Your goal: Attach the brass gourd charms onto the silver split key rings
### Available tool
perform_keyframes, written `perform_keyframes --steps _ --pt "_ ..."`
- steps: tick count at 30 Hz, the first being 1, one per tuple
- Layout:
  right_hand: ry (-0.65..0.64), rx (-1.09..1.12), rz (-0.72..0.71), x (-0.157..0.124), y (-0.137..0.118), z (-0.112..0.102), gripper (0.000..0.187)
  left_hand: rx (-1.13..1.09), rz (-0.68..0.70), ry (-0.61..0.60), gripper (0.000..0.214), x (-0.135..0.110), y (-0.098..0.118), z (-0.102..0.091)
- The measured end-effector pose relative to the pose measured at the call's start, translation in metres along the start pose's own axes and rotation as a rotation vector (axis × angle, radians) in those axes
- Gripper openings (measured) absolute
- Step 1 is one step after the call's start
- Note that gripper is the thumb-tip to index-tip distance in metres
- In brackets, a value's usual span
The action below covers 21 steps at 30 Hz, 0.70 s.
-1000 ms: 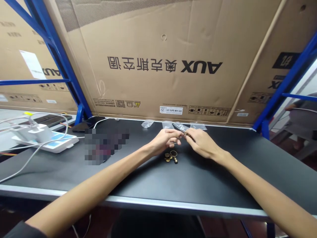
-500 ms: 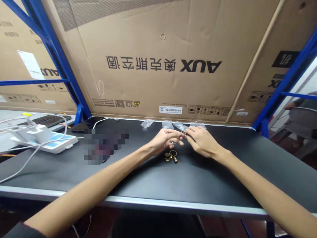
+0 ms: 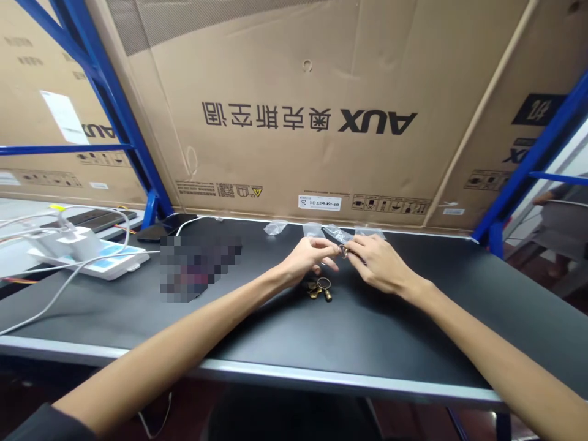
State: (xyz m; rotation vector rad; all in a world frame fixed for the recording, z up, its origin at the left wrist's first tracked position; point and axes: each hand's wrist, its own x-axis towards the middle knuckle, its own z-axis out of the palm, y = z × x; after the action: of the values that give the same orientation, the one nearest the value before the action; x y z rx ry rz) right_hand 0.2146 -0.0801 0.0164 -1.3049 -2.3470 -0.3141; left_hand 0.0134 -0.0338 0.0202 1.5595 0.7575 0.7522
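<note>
Noted: the work surface is a black table (image 3: 404, 343) set against a blue steel rack (image 3: 542, 144). A large cardboard box (image 3: 294, 67), its AUX print upside down, fills 12 o'clock. Beyond the rack at 2 o'clock stands a co-worker's arm (image 3: 544, 197). At 9 o'clock lies a white power strip (image 3: 87, 257) trailing white cables (image 3: 46, 306), with a dark phone (image 3: 156, 233) just past it. A pixelated patch (image 3: 199, 269) hides that part of the table at 10 o'clock. Clear plastic bags (image 3: 276, 228) lie along the far edge at 12 o'clock.

Both forearms enter from the near edge, and the hands meet at centre. A keyring (image 3: 320, 290) with brass charms lies flat at 6 o'clock from the fingertips, spread side to side and untouched.

The right hand (image 3: 379, 264) has a closed pinch grip on a small metal ring (image 3: 342, 251). The left hand (image 3: 305, 258) is curled, its fingertips (image 3: 329, 244) just beside the ring; whether they hold it, I cannot tell. The ring stands on edge, round face toward the wearer, so it shows no long axis. A thin dark piece (image 3: 356, 256) runs from it toward 4 o'clock, too small to identify.
</note>
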Motion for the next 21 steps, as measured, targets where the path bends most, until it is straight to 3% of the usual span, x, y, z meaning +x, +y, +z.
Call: perform_keyframes --steps 3,9,13,17,21 --pt "-0.034 0.331 0.163 0.002 -0.006 0.003 0.030 0.100 0.102 0.049 0.021 0.000 -0.001 0.000" --pt "-0.233 1.167 0.397 0.009 -0.014 0.006 0.031 0.693 0.612 0.199 0.012 -0.001 -0.009 -0.003" --pt "-0.295 1.471 0.446 0.006 -0.013 -0.005 0.024 0.899 0.645 0.195 0.014 0.000 -0.008 -0.008" --pt "-0.312 1.593 0.469 0.004 -0.009 -0.014 0.019 0.990 0.601 0.207 0.015 0.005 -0.009 -0.018" --pt "-0.288 1.288 0.416 0.005 -0.005 -0.007 0.026 0.911 0.596 0.250 0.021 0.007 -0.010 -0.020"
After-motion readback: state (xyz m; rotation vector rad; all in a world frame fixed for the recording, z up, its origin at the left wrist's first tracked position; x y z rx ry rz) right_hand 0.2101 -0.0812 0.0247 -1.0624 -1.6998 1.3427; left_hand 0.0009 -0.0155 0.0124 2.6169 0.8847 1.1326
